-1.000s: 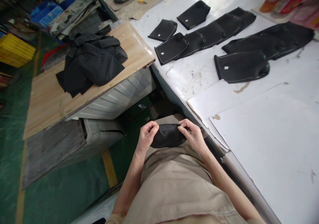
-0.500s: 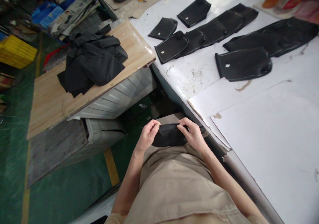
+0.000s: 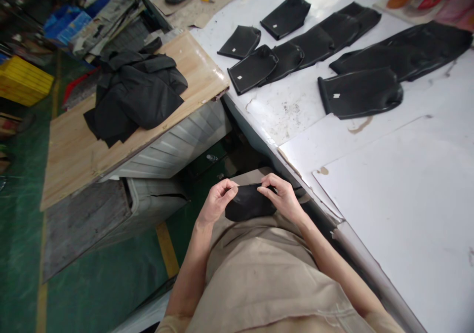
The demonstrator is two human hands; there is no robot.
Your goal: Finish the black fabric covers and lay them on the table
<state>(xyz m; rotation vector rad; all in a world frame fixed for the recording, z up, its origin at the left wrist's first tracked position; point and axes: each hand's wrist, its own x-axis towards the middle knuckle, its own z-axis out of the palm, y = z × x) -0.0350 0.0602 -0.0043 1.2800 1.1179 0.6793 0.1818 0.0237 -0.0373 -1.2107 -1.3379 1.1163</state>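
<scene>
Low over my lap, a black fabric piece (image 3: 249, 204) is stretched between my hands. My left hand (image 3: 219, 200) pinches its upper left corner between thumb and fingers. Further along the same top edge, my right hand (image 3: 281, 193) grips the piece with thumb and forefinger. On the white table lie several flat black pieces, some overlapping, such as one with a small white tag (image 3: 361, 95) and another at the left end of a row (image 3: 252, 70). A crumpled heap of black fabric (image 3: 140, 91) rests on the wooden board.
The wooden board (image 3: 70, 160) lies on a pale crate to the left. The white table (image 3: 400, 185) has its edge close by my right arm. Yellow (image 3: 25, 81) and blue (image 3: 68, 21) crates stand at the far left. A yellow-handled tool (image 3: 207, 0) lies at the back.
My right hand has shifted slightly left along the top edge of the black piece, closer to my left hand. Both hands still hold it. The view has moved a little.
</scene>
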